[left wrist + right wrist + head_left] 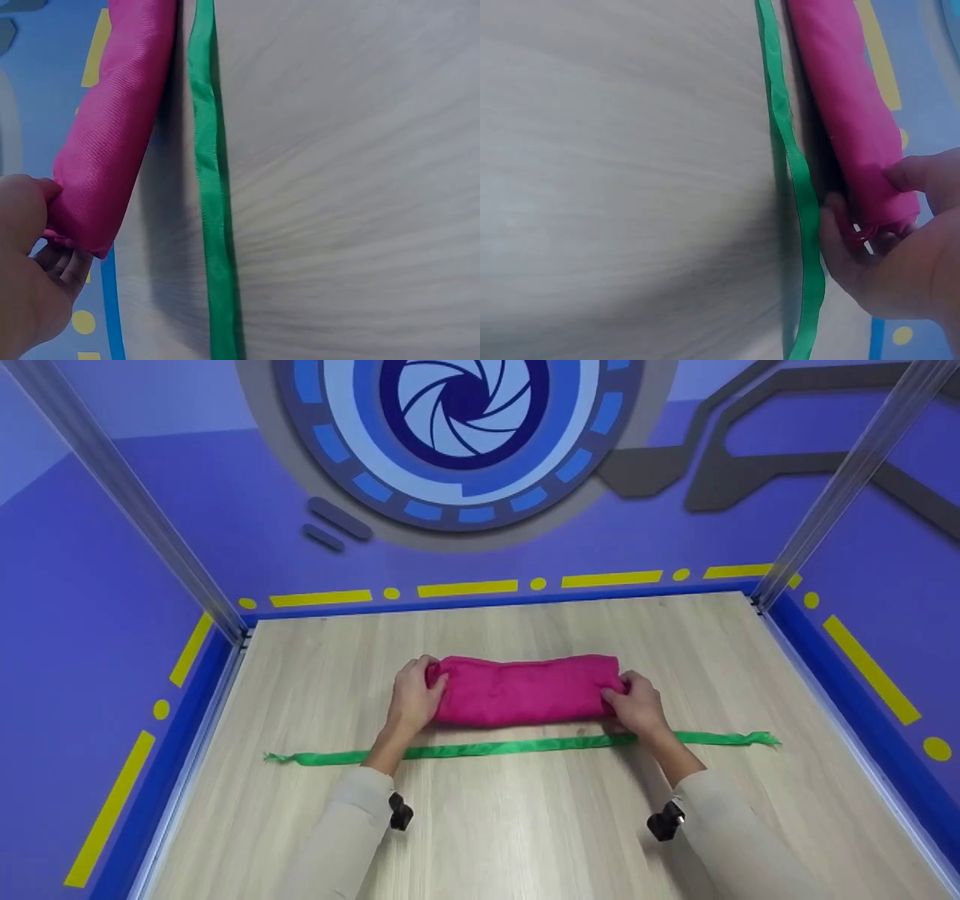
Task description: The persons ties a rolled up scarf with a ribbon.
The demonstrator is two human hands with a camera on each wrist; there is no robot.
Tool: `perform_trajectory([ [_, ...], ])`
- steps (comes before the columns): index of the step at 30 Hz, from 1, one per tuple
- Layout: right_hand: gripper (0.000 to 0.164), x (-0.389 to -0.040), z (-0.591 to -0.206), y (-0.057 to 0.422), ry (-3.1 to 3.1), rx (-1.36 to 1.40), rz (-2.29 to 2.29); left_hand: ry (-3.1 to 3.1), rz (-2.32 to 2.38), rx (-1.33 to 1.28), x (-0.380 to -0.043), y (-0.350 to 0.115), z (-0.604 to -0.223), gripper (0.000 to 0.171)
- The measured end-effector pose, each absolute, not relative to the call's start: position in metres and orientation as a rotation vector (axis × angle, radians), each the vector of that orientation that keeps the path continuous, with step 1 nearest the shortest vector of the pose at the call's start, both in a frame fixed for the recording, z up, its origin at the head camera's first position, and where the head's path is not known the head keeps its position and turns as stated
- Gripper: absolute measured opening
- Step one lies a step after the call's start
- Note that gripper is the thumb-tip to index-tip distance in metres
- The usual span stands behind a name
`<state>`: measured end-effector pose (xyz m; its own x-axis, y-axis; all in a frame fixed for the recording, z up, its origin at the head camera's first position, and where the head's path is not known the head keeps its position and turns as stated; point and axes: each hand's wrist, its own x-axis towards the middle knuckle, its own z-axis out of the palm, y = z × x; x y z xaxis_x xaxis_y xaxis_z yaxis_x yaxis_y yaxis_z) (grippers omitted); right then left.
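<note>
A bright pink folded cloth bundle [529, 691] lies lengthwise between the two hands. At its left end my left hand [417, 695] grips it, thumb on top and fingers beneath, as the left wrist view shows on the pink cloth [112, 135]. My right hand [637, 703] pinches the other end, its thumb on the upper face; in the right wrist view a loose pink edge hangs by the fingers of that hand [907, 262]. In front of the bundle a long green ribbon [510, 748] with frayed ends stretches across the table, passing under both wrists.
The pale wood-grain table [517, 825] is bordered by blue panels [187, 502] with yellow markings at the back and sides. Clear upright posts [840, 487] stand at the two rear corners. Black wrist cameras [401, 812] sit on both sleeves.
</note>
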<state>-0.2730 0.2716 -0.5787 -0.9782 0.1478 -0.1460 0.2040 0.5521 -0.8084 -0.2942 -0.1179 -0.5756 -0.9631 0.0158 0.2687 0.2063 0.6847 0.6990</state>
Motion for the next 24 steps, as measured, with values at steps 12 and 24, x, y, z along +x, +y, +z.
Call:
perform_trajectory([
  [12,0.023,-0.276,-0.574,0.275,2.682,0.35,-1.577,-2.632,-1.262,-0.228,-0.288,-0.121,-0.563,0.023],
  [24,0.023,-0.285,-0.564,0.273,2.839,0.341,-1.546,-2.704,-1.242,-0.328,-0.266,-0.124,-0.554,0.024],
])
